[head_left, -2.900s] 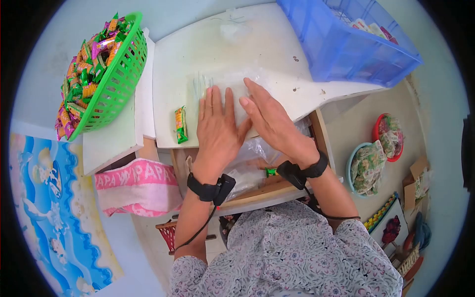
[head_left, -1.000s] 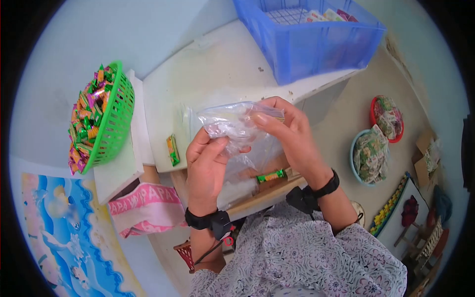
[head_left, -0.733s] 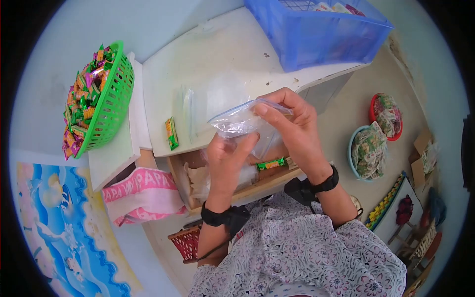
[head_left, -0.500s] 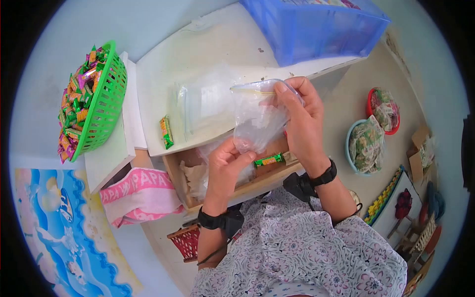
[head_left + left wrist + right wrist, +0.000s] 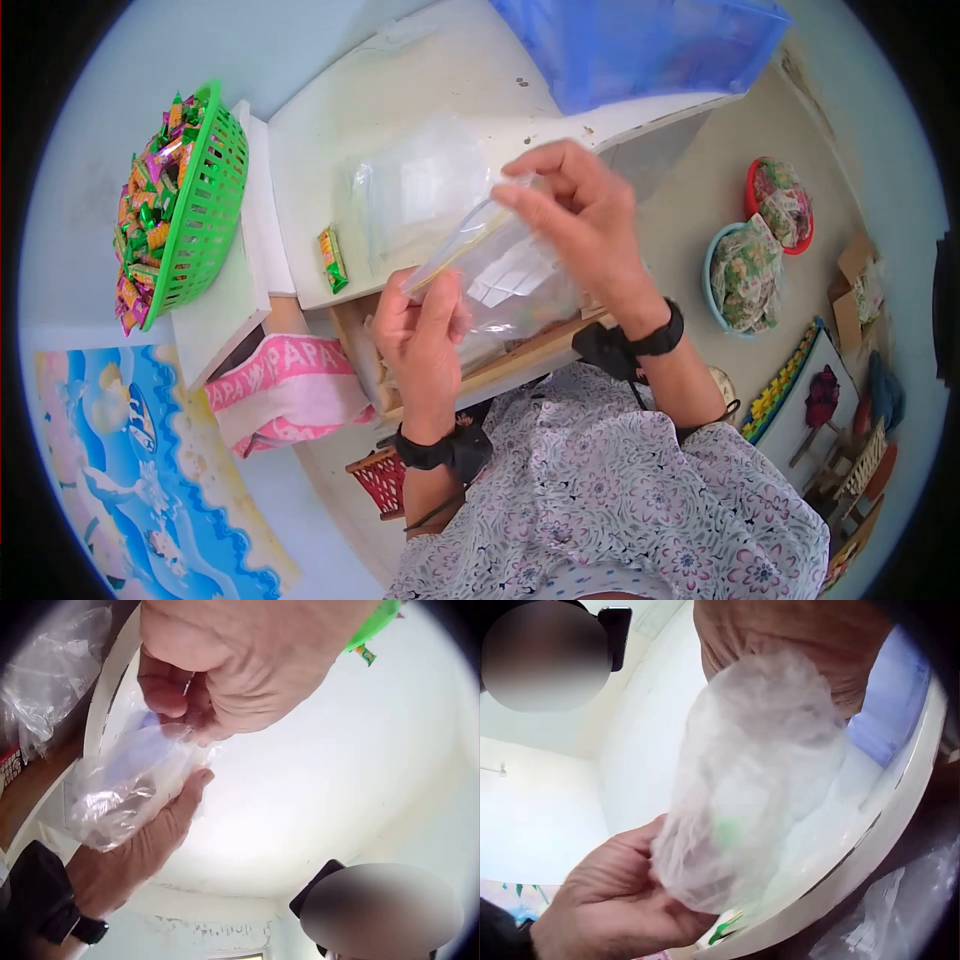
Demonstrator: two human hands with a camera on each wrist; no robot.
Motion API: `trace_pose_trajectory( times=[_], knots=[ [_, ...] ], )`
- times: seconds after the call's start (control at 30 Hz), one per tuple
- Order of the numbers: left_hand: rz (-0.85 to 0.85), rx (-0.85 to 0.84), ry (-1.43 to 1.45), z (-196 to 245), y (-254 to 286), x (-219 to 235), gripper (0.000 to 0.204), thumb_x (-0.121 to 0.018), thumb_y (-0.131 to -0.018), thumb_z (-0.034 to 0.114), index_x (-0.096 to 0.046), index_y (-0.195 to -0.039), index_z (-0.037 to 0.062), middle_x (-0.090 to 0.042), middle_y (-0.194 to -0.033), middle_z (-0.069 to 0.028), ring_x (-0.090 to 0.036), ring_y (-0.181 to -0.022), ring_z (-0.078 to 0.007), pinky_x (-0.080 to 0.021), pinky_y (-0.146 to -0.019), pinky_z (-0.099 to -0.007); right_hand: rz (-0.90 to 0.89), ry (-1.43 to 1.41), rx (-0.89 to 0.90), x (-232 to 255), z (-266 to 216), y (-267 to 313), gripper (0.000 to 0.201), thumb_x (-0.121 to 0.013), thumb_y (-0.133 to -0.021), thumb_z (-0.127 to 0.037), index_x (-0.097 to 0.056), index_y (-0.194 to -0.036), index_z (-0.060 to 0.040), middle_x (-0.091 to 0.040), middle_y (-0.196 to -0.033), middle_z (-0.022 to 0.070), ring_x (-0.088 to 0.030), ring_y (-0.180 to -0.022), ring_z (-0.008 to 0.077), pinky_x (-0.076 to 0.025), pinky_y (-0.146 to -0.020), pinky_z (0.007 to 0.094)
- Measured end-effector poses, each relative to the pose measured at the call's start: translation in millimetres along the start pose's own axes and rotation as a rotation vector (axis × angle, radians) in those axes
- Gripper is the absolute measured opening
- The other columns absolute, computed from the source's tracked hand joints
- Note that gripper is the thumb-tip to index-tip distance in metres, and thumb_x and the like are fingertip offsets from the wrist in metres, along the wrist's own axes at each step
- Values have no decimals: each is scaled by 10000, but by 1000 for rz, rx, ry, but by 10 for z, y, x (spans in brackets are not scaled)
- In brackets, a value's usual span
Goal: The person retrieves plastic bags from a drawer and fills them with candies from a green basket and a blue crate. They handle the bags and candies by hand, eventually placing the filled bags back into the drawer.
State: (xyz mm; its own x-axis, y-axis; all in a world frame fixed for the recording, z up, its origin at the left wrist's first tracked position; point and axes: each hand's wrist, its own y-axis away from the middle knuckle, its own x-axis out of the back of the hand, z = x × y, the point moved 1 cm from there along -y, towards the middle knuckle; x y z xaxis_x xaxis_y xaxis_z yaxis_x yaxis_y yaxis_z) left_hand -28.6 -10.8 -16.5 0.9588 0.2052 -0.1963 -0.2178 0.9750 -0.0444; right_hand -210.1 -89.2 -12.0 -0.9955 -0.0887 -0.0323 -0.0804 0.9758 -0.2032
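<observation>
A clear zip-lock bag (image 5: 515, 285) hangs between my two hands over the drawer, its zip edge slanting up to the right. My left hand (image 5: 425, 335) pinches the left end of that edge between thumb and fingers. At the upper end, my right hand (image 5: 585, 215) grips it with thumb and curled fingers. In the right wrist view the bag (image 5: 757, 772) bulges in front of the right palm. More clear zip-lock bags (image 5: 370, 210) lie flat on the white table. Left of them is one small snack in a green and orange wrapper (image 5: 332, 258).
A green basket (image 5: 205, 220) heaped with wrapped snacks stands at the left. A blue crate (image 5: 650, 50) sits at the table's back right. Below the hands, the drawer (image 5: 500, 370) is pulled out. Basins with bagged goods (image 5: 748, 275) stand on the floor at right.
Both hands lay flat over the bags on the table, then lifted one bag. The left hand has shifted from the bag's lower end to its zip edge, and the bag has tilted.
</observation>
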Motion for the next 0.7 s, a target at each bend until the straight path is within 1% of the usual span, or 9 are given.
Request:
trace_pose_trajectory(
  times=[0.03, 0.1, 0.2, 0.27, 0.4, 0.47, 0.57, 0.63, 0.7],
  knots=[
    [26, -32, 10, 14, 24, -22, 150, -663, -1025, 146, -680, -1110, 24, -627, -806, 12, -460, -635, -42, -340, -577, -231, 62, -54, -36, 56, 2, -29, 189, -740, -959, -126, -679, -1081, 5, -677, -863, 18, -618, -811, 41, -484, -615, 197],
    [80, -74, 61, -34, -22, 84, 131, -659, -1029, 153, -681, -1087, 38, -605, -773, 26, -442, -629, -35, -327, -564, -227, 173, -166, -97, 114, 6, -99, 202, -741, -960, -140, -683, -1094, -1, -680, -861, 18, -624, -799, 51, -496, -636, 201],
    [203, -115, 78, -22, -72, 138, 109, -646, -1038, 161, -668, -1063, 57, -539, -699, 40, -423, -587, -36, -309, -525, -228, 151, -351, -50, 58, 18, -103, 200, -740, -965, -153, -685, -1094, -11, -679, -819, 8, -625, -757, 54, -500, -651, 209],
    [257, -130, 94, -31, -93, 104, 110, -639, -1041, 163, -650, -1041, 54, -518, -642, 24, -427, -520, -48, -306, -467, -227, 31, -381, -94, -55, -2, 23, 176, -735, -971, -157, -683, -1060, -15, -678, -805, 1, -624, -746, 51, -497, -660, 216],
    [257, -134, 94, -1, -48, 104, 164, -650, -1044, 210, -656, -1114, 61, -534, -742, 55, -457, -654, -45, -363, -596, -230, -222, -303, -168, -42, 19, 141, 155, -732, -980, -165, -675, -996, -22, -663, -800, -14, -604, -743, 45, -484, -654, 216],
    [219, -149, 113, 33, -52, 215, 202, -656, -1042, 225, -651, -1141, 50, -557, -787, 46, -495, -696, -59, -409, -642, -238, -178, -301, -142, 32, 58, 58, 147, -733, -981, -161, -669, -967, -29, -644, -779, -28, -576, -713, 39, -466, -632, 216],
    [344, -126, 283, -6, -101, 125, 168, -640, -1037, 154, -652, -1149, 30, -667, -955, -33, -620, -831, -89, -501, -673, -248, -125, -334, -111, -6, 48, 24, 135, -734, -981, -147, -661, -947, -38, -620, -753, -40, -540, -679, 33, -440, -603, 215],
    [246, -65, 145, 122, -88, -75, 203, -671, -1006, 108, -645, -1186, 17, -675, -1082, -59, -634, -913, -102, -523, -708, -262, -95, -364, -100, -59, 54, 40, 128, -732, -981, -137, -658, -947, -38, -617, -755, -41, -534, -676, 32, -436, -602, 214],
    [135, 3, 95, 65, -41, -133, 259, -703, -969, 59, -638, -1214, 2, -683, -1145, -77, -642, -950, -111, -537, -729, -271, -74, -386, -86, -98, 73, 59, 123, -730, -981, -129, -655, -954, -35, -625, -776, -35, -544, -690, 33, -444, -616, 214]
  ],
)
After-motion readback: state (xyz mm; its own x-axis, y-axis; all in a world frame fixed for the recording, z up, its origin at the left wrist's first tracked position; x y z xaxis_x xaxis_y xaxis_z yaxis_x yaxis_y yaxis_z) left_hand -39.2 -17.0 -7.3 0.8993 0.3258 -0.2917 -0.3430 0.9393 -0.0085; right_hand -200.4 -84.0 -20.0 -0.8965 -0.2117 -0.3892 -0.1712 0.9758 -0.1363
